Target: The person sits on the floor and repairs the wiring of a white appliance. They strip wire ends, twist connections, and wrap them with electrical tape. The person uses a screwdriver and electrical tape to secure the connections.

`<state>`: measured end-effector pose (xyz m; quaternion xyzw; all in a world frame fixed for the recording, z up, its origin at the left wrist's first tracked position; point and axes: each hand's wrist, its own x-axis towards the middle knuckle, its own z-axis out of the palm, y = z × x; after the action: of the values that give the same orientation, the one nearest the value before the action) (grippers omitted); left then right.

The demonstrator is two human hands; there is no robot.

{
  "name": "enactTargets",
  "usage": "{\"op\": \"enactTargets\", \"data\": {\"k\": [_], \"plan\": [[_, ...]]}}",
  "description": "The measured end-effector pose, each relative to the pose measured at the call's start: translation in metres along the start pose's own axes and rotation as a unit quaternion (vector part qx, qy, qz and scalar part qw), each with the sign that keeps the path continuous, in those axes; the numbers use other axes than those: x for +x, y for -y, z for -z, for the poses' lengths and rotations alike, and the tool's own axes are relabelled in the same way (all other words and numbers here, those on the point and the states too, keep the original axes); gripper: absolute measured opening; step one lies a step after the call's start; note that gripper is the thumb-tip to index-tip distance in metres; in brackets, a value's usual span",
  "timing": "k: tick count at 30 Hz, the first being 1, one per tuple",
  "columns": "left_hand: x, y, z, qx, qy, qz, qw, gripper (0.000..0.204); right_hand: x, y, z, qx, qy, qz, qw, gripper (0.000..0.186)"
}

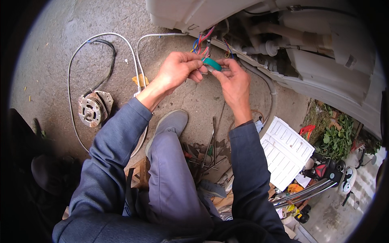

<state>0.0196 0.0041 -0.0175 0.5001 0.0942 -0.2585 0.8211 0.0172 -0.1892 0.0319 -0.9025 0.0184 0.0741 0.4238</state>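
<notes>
A bundle of red, blue and yellow wires [200, 43] hangs from the underside of a white appliance casing [182, 12]. My left hand [179, 73] is closed, pinching at those wires beside a roll of green tape [212, 63]. My right hand [234, 82] grips that roll, its fingers close to my left fingertips. Grey cables [111, 33] loop across the concrete to the left, near a metal motor [92, 108] with a black lead.
My grey shoe [178, 120] is below my hands. Tools [204, 156], an open white booklet [285, 152], leafy plants [338, 133] and assorted clutter lie to the lower right. A grey hose [273, 93] runs along the casing. A dark shape fills the left edge.
</notes>
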Motion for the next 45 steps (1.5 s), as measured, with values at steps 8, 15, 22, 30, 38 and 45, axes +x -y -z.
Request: {"op": "enactTargets", "data": {"k": [8,15,22,30,38,45], "plan": [[0.001,-0.001,-0.005,0.234,-0.052,-0.086,0.967,0.024,-0.004,0.005,0.0,-0.029,0.003,-0.006,1.0,0.025],[0.002,-0.01,-0.003,0.26,-0.052,-0.058,0.963,0.024,-0.005,0.012,0.005,-0.043,0.057,0.014,0.997,0.027],[0.009,0.019,-0.001,0.184,-0.091,-0.089,0.975,0.023,-0.008,0.005,0.0,0.006,0.09,0.01,0.996,0.029],[-0.006,0.05,-0.017,-0.143,-0.094,-0.04,0.984,0.024,-0.013,0.027,-0.005,0.177,0.098,-0.038,0.978,0.028],[-0.018,0.052,-0.028,-0.152,-0.106,-0.1,0.978,0.023,-0.006,0.047,-0.018,0.177,0.09,-0.032,0.98,0.02],[-0.025,0.051,-0.04,-0.374,-0.069,-0.031,0.924,0.026,0.008,0.021,-0.021,0.193,-0.024,-0.036,0.98,0.023]]}}
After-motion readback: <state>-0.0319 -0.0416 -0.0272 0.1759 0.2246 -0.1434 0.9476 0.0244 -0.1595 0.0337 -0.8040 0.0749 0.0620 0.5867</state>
